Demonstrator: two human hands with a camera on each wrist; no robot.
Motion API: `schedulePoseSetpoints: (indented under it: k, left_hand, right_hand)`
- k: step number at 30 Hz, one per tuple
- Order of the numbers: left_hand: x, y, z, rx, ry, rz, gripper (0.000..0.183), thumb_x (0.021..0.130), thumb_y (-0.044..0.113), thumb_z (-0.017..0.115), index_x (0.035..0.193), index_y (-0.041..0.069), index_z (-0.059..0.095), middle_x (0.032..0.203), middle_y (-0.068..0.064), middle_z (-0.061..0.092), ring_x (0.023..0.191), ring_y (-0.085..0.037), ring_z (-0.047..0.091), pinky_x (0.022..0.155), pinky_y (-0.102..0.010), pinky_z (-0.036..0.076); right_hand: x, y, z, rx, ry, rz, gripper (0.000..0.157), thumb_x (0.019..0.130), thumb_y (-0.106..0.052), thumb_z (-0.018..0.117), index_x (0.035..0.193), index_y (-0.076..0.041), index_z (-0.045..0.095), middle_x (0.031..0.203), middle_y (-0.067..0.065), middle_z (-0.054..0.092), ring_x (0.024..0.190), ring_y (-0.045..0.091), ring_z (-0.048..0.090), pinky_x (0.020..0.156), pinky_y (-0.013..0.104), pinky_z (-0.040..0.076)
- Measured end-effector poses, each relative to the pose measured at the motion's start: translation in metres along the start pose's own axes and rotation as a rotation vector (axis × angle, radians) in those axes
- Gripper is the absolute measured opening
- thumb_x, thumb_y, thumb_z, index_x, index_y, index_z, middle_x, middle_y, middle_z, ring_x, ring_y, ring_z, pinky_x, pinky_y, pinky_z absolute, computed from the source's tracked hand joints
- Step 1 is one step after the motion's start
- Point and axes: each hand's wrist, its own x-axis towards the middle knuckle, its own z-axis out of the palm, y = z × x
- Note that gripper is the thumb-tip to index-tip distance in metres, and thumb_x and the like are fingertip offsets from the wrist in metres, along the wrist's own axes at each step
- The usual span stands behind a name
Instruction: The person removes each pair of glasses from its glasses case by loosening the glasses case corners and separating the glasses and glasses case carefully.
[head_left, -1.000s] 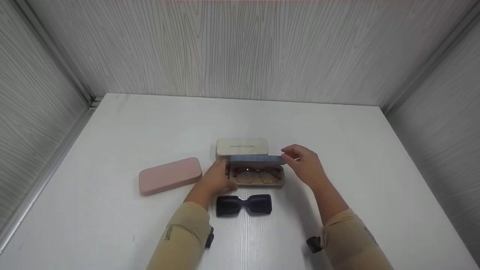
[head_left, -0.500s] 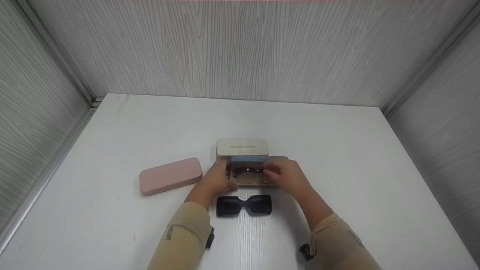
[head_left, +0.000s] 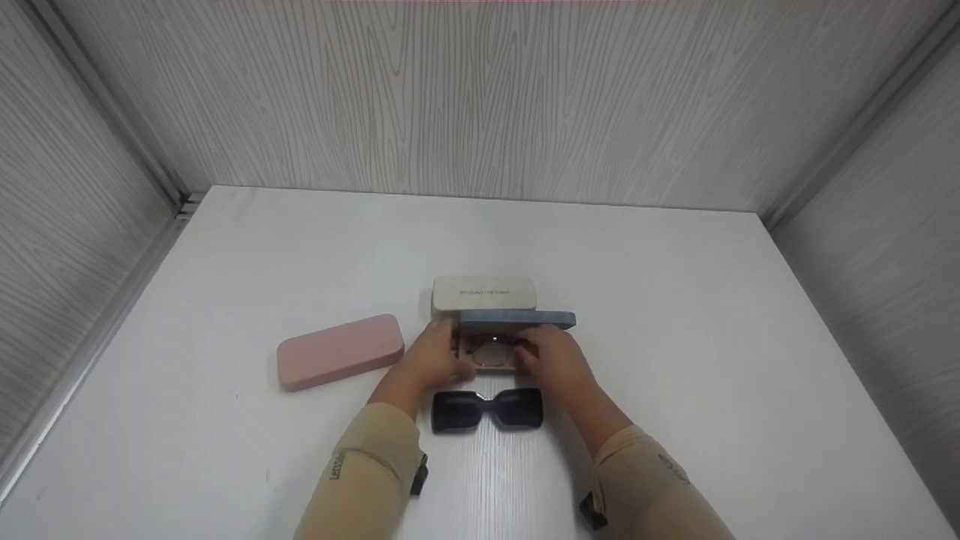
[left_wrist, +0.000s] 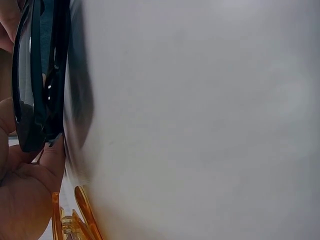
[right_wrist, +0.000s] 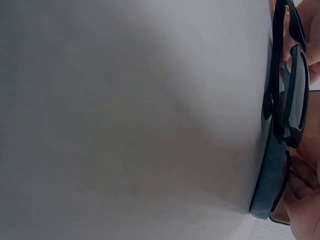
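Note:
My left hand (head_left: 433, 352) grips the left end of an open blue glasses case (head_left: 517, 318), thumb at the front and fingers behind. Inside lies a pair of eyeglasses (head_left: 491, 352); its left lens shows. My right hand (head_left: 553, 356) reaches into the case's right half, its curled fingers and thumb pinching the eyeglasses there, though the fingertips are partly hidden. Dark sunglasses (head_left: 487, 410) lie folded on the table just in front of the case. Both wrist views see them close up, before the left hand (left_wrist: 30, 195) and the right hand (right_wrist: 302, 195).
A white glasses case (head_left: 484, 293) with lettering stands directly behind the blue one. To the left, a closed pink glasses case (head_left: 341, 352) lies at an angle. The white table (head_left: 675, 300) ends at wood-patterned panels (head_left: 480, 97) at the back and sides.
My right hand has left the raised lid's right end and moved left and down into the case onto the eyeglasses. The left hand and the sunglasses stay where they were.

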Motion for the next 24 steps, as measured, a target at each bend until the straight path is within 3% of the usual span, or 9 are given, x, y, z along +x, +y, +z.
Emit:
schedulePoseSetpoints:
  k: [8,17,24]
  left_hand:
    - [0.0,0.001,-0.001,0.022,-0.008,0.006,0.078,0.065,0.018,0.08,0.13,0.003,0.04,0.13,-0.012,0.043,0.124,-0.027,0.039,0.108,-0.038,0.027]
    - [0.002,-0.003,0.0,0.041,-0.012,-0.004,0.08,0.065,0.019,0.079,0.132,0.005,0.038,0.134,-0.011,0.041,0.127,-0.026,0.037,0.109,-0.038,0.025]
    - [0.002,-0.003,0.0,0.007,0.005,0.007,0.074,0.062,0.016,0.08,0.125,0.006,0.043,0.129,-0.01,0.045,0.122,-0.025,0.041,0.107,-0.039,0.028]
  right_hand:
    - [0.004,-0.002,0.006,-0.077,0.064,0.008,0.013,0.084,-0.014,0.064,0.095,-0.013,0.071,0.094,0.002,0.067,0.095,0.021,0.06,0.088,0.037,0.046]
    - [0.007,-0.004,0.015,-0.06,0.103,0.09,0.01,0.083,-0.012,0.065,0.09,-0.011,0.071,0.089,0.004,0.064,0.09,0.022,0.059,0.086,0.037,0.047]
    - [0.008,-0.007,0.02,-0.024,0.138,0.153,0.014,0.08,-0.013,0.067,0.092,-0.008,0.07,0.098,0.01,0.06,0.095,0.027,0.056,0.094,0.04,0.042]
